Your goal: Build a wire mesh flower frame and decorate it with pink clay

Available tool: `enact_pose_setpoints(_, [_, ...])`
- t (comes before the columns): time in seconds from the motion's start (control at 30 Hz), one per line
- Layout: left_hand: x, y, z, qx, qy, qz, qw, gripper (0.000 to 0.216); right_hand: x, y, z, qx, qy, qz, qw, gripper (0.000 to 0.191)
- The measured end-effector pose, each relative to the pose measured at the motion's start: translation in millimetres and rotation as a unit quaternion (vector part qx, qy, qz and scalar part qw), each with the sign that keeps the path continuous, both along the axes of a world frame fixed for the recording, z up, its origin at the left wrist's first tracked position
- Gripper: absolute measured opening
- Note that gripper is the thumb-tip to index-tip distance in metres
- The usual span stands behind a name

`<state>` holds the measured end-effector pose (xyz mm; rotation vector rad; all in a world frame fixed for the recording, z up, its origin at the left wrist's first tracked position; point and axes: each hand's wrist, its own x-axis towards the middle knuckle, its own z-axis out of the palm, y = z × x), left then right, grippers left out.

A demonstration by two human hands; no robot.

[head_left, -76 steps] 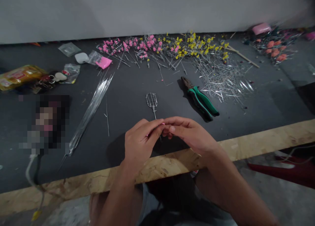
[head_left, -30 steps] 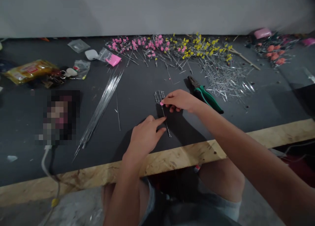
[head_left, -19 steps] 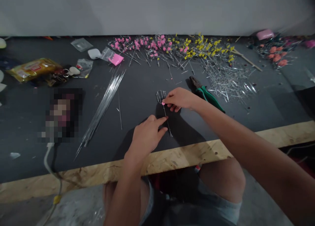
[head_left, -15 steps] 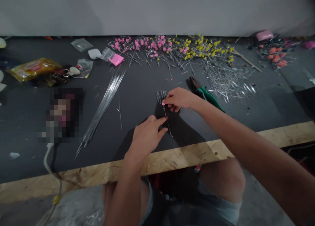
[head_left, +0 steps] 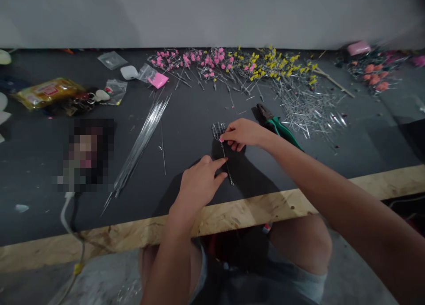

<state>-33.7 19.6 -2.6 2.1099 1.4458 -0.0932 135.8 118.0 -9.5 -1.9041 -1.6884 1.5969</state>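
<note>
A small racket-shaped wire piece (head_left: 218,129), with a gridded round head and a thin twisted handle, lies on the dark tabletop in front of me. At its neck sits a small pink lump (head_left: 222,138), seemingly soft clay, pinched between the fingertips of my right hand (head_left: 241,133). My left hand (head_left: 200,181) holds the handle lower down, index finger and thumb tips against the wire. The handle's looped end sticks out below the left thumb. Beside my right forearm lies a pair of green-handled pliers (head_left: 277,124).
Straight wires (head_left: 141,143) lie bundled at left, near a blurred-out object (head_left: 88,154) with a cable. Pink-tipped wire pieces (head_left: 207,61), yellow-tipped ones (head_left: 282,63) and bare ones (head_left: 308,112) line the back. A pink clay packet (head_left: 157,79) lies there too. The wooden table edge (head_left: 245,214) is nearest me.
Both hands keep almost the same pose on the wire piece. The whole view has shifted very slightly.
</note>
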Motion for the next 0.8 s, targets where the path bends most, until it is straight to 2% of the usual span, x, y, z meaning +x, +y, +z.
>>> enact_pose_setpoints(0.27, [-0.8,-0.6,0.1,0.003,-0.009,0.001,1.0,0.04,2.5,2.2,-2.6,-0.003,0.006,0.021,1.0,0.022])
enact_pose_setpoints(0.63, [-2.6,0.0,-4.1,0.009,-0.028,0.005,1.0,0.041,4.6,2.6,-5.8,-0.006,0.029,-0.001,1.0,0.02])
enact_pose_setpoints(0.7, [-3.2,0.4,-5.4,0.006,-0.056,0.02,0.998,0.043,5.1,1.0,-3.8,-0.002,0.033,-0.004,0.999,0.02])
enact_pose_setpoints(0.8, [-2.9,-0.2,-7.0,0.005,-0.161,0.092,0.983,0.053,6.9,-5.1,0.9,0.041,0.051,-0.002,0.998,0.017])
